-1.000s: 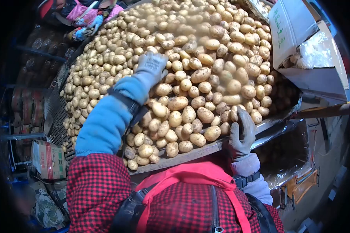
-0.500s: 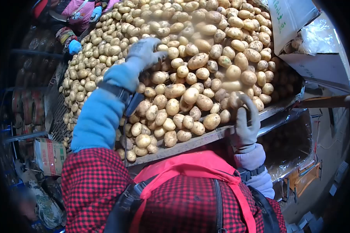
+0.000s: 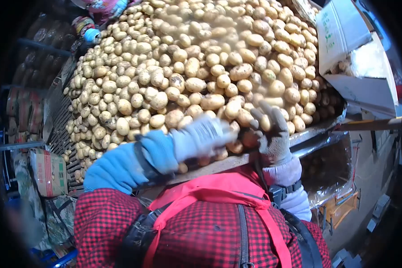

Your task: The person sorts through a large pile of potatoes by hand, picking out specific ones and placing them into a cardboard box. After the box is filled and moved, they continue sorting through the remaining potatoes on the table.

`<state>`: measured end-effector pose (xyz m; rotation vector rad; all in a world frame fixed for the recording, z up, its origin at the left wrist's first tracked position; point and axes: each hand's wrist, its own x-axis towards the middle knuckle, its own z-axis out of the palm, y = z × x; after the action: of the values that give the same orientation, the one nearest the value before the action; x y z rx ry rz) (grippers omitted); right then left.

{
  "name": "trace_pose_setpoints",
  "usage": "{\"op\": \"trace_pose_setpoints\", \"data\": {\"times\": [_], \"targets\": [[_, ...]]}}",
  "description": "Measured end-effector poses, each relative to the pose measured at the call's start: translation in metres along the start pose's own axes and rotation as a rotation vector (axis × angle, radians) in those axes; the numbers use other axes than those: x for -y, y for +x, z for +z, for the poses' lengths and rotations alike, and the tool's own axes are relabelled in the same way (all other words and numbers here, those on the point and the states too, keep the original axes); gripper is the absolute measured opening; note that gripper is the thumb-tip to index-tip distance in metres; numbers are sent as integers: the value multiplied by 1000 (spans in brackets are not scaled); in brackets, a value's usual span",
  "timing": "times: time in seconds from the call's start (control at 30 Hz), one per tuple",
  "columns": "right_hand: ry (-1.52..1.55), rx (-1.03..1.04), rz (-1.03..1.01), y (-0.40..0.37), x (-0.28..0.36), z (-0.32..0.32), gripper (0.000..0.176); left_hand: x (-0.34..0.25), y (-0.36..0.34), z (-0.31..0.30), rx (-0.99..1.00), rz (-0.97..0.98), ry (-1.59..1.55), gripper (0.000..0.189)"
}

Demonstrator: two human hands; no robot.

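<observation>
Nearest: red-checked jacket (image 3: 201, 241) w/ red strap, pressed close to edge board (image 3: 219, 164) of sorting table.

Just above: left hand (image 3: 201, 136), grey glove, blue sleeve behind, laid low across near row of potatoes (image 3: 165, 80). Too blurred for certainty on fingers: seemingly held together, flattish. Can't tell if gripping anything.

Beside it, nearly touching: right hand (image 3: 271, 134), grey glove too, at the lip by the board. Fingers (image 3: 279, 117) spread, half-curled upward, cupping several spuds rather than pinching one, w/ one potato lodged betw. two fingers.

Potatoes heaped over whole table, from board edge up and away, sloping toward body.

Probably best:
- Use both palms as one scoop, kept low to board, to stop roll-offs over lip.
- Take front row only, small lots. Avoid clawing at heap base, given likely slide.
- Close right fingers more before lifting, to lose none through the gaps.
- Mind plastic-lined bay (image 3: 330, 169) below right, an easy place for strays.

Further off: open cardboard box (image 3: 344, 40) beyond pile at right. Far left, co-worker's blue glove (image 3: 92, 35) at table edge, well apart from both hands.
</observation>
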<state>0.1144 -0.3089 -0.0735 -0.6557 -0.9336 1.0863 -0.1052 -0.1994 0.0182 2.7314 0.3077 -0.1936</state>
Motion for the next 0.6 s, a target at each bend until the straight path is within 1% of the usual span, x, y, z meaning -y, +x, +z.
{"op": "trace_pose_setpoints", "data": {"times": [0.03,0.07,0.1,0.13,0.2,0.23,0.27,0.33,0.37,0.4,0.43,0.47,0.5,0.57,0.6], "targets": [[115,-77,151,-3,5,-2,69,-9,-3,16,1,13,90,43],[228,-153,306,-1,9,-4,69,-12,2,28,58,-37,103,41],[356,-339,523,6,12,-4,67,-13,8,30,44,-74,109,38],[114,-145,256,3,17,4,63,-12,10,31,30,-110,109,36],[405,-279,552,8,23,1,55,-5,11,29,40,-126,72,35],[-27,-208,458,5,24,7,48,-2,12,28,59,-133,23,36],[141,-278,552,8,23,6,48,3,10,26,54,-140,29,36],[448,-290,669,11,26,2,56,15,1,20,-236,-273,-340,41],[452,-285,672,13,27,5,56,13,-3,-3,-204,-368,-368,47],[418,-274,682,15,28,10,60,15,-7,-9,-364,-374,-356,46],[383,-264,692,16,30,15,64,15,-9,-13,-444,-419,-431,46],[382,-263,697,19,36,23,64,15,-10,-16,-527,-464,-505,46],[369,-253,735,25,43,32,66,12,-8,-18,-529,-469,-507,46],[339,-214,816,29,41,40,71,5,0,-20,-683,-479,-476,46],[386,-209,831,30,39,47,65,3,3,-22,-684,-446,-517,54]]}}
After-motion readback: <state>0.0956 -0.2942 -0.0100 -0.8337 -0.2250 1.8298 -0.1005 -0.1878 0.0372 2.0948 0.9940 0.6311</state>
